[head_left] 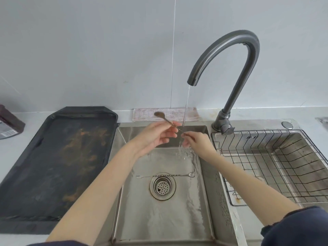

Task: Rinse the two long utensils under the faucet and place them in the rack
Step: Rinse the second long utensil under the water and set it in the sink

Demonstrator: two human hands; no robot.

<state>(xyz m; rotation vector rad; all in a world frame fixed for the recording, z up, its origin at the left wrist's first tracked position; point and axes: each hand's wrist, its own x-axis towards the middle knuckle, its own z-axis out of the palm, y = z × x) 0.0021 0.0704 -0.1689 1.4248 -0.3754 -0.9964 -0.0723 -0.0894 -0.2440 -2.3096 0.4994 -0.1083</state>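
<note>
A long thin spoon (162, 118) with a twisted handle is held over the sink (159, 219), its bowl pointing up and left. My left hand (156, 136) pinches its handle near the middle. My right hand (194, 140) pinches the handle's lower end, right in the water stream falling from the faucet (229, 50). A second long utensil, a thin fork (165, 175), lies flat on the sink floor just behind the drain strainer (162, 186). The wire rack (276, 167) sits in the right basin and holds nothing.
A dark, rust-stained tray (58, 160) lies on the counter left of the sink. A folded pink cloth (165, 114) rests against the wall behind the sink. A dark red package (8, 121) sits at the far left edge.
</note>
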